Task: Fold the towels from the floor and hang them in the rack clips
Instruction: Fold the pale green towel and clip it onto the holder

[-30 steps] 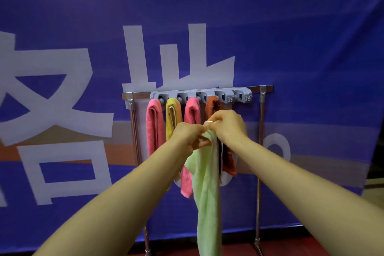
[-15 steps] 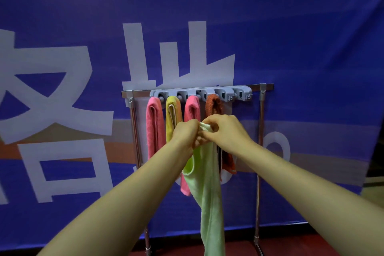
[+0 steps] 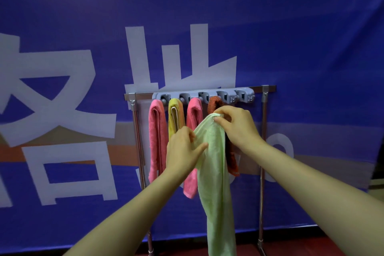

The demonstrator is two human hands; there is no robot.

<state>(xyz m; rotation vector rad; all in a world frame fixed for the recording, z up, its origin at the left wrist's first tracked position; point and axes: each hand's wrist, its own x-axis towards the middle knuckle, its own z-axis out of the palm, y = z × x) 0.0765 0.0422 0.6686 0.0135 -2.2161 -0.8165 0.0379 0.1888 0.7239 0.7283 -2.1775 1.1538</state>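
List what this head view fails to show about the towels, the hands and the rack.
Head view: lower end of the green towel, cut off by the bottom edge.
Head view: middle of the orange towel, hidden behind the right hand and green towel.
Head view: fingers of the left hand, partly hidden in the green towel's folds.
Head view: base of the rack, cut off by the bottom edge.

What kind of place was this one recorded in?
Likely a staged recording or exhibition space, not a home: a blue printed banner fills the background, and a free-standing metal rack with a grey clip strip stands before it.
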